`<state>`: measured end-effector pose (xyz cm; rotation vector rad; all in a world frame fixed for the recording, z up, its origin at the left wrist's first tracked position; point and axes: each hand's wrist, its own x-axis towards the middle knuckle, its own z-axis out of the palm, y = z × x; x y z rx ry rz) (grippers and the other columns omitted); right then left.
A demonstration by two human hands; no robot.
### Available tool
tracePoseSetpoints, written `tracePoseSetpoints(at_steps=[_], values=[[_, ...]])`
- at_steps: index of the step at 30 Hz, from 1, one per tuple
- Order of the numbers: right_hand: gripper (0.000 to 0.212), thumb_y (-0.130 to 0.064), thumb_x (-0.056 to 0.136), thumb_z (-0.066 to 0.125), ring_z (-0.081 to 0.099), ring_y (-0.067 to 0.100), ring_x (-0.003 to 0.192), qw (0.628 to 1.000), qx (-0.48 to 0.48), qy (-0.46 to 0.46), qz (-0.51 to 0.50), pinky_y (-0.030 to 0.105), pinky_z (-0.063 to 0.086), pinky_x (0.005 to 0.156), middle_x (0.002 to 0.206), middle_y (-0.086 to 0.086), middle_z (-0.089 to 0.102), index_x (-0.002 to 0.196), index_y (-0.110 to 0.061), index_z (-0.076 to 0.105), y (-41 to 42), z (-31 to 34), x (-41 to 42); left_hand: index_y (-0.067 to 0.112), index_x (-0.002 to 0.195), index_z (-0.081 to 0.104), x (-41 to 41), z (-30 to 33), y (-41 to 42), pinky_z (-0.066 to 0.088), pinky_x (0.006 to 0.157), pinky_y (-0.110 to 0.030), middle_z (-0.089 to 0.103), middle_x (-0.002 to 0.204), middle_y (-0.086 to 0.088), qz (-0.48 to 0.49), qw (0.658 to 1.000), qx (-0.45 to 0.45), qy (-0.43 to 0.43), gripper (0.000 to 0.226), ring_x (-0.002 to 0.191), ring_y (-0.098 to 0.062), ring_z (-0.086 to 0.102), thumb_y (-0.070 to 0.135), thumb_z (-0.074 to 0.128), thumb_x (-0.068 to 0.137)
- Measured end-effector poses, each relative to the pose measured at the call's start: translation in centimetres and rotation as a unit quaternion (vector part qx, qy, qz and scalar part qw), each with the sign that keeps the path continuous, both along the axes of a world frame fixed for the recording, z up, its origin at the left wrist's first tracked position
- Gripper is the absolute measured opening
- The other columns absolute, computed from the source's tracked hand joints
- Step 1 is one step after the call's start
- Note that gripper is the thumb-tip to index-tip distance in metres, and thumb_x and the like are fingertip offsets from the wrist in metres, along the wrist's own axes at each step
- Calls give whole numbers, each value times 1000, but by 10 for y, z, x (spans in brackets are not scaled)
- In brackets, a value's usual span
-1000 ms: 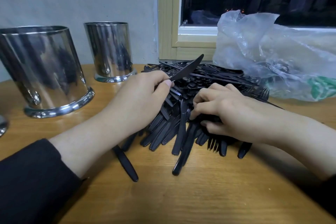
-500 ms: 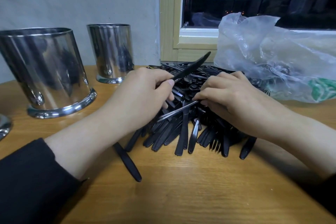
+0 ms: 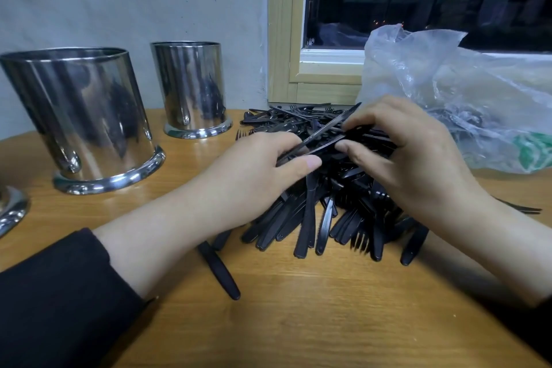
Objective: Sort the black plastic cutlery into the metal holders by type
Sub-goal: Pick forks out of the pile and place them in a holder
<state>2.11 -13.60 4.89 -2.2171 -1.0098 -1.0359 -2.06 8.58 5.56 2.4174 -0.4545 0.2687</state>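
A pile of black plastic cutlery point(image 3: 325, 206) lies on the wooden table point(image 3: 298, 323), with knives, forks and spoons mixed together. My left hand point(image 3: 257, 167) grips a black knife point(image 3: 331, 125) whose blade points up and to the right. My right hand point(image 3: 412, 155) pinches a second black knife point(image 3: 327, 145) just beside the first, and the two blades nearly touch. Two shiny metal holders stand at the left: a big one point(image 3: 86, 116) near me and a smaller one point(image 3: 191, 86) by the wall.
The base of a third metal holder point(image 3: 10, 212) peeks in at the left edge. A crumpled clear plastic bag point(image 3: 466, 98) lies at the right under the window. One loose black handle point(image 3: 219, 269) lies in front of the pile.
My right hand has lifted a knife off the pile and brought it up against the knife in my left hand. The left hand has barely moved.
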Motion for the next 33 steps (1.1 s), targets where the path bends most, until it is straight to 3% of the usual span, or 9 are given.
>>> tracePoseSetpoints(at_steps=[3, 5, 7, 10, 14, 21, 27, 30, 33], values=[[29, -27, 92, 69, 51, 16, 110, 998, 45, -30, -38, 24, 40, 99, 113, -2, 52, 114, -8, 64, -2, 3, -2, 22, 87, 65, 4, -1, 3, 34, 49, -24, 47, 59, 6, 24, 999, -30, -1, 32, 45, -5, 39, 42, 47, 104], [25, -29, 94, 66, 51, 12, 102, 999, 26, -16, -36, 25, 42, 92, 107, -6, 53, 112, -11, 64, -1, 6, -6, 20, 89, 63, 9, -2, 7, 38, 53, -31, 51, 59, 6, 46, 995, -83, -5, 29, 44, -6, 41, 37, 46, 106], [22, -36, 96, 60, 53, 7, 90, 996, -73, 48, 5, 32, 47, 84, 95, -13, 56, 109, -20, 66, 3, 3, -8, 21, 94, 63, 14, -3, 11, 38, 56, -31, 55, 61, 8, 81, 987, -137, -11, 26, 44, -5, 43, 35, 47, 107], [30, -50, 99, 46, 54, 4, 92, 967, -232, 107, 22, 38, 45, 84, 95, -21, 59, 117, -34, 64, 13, -11, -10, 19, 92, 60, 15, 0, 15, 32, 47, -29, 45, 58, 9, 107, 962, -252, 8, 23, 42, -7, 35, 37, 54, 105], [45, -61, 97, 31, 54, 2, 96, 949, -279, 148, 4, 33, 39, 84, 97, -21, 60, 119, -40, 64, 19, -19, -12, 20, 76, 48, 11, 4, 16, 21, 42, -24, 33, 55, 8, 102, 925, -363, 44, 35, 42, -10, 24, 39, 59, 103], [25, -56, 92, 50, 53, 3, 85, 964, -190, 188, -21, 30, 44, 84, 81, -16, 60, 88, -35, 63, 26, -22, -16, 19, 74, 44, 11, 2, 15, 20, 38, -20, 30, 54, 7, 103, 898, -420, 78, 37, 40, -9, 23, 37, 61, 101], [18, -44, 89, 66, 58, 0, 71, 958, -133, 244, -68, 16, 42, 58, 66, -14, 62, 79, -30, 65, 27, -16, -24, 19, 72, 43, 12, 1, 15, 20, 39, -21, 30, 53, 8, 101, 891, -433, 91, 38, 42, -9, 22, 34, 63, 100], [13, -36, 87, 69, 56, -5, 63, 953, -103, 274, -74, 12, 40, 56, 63, -15, 64, 77, -28, 68, 26, -13, -25, 21, 67, 41, 12, 1, 14, 18, 41, -21, 30, 55, 6, 95, 887, -440, 100, 42, 45, -10, 21, 33, 65, 99], [13, -30, 85, 70, 54, 4, 52, 954, -48, 289, -58, 14, 42, 54, 64, -20, 65, 72, -26, 68, 25, -9, -26, 20, 63, 39, 12, 0, 13, 20, 41, -22, 30, 57, 3, 84, 884, -443, 122, 47, 46, -12, 23, 37, 66, 99]])
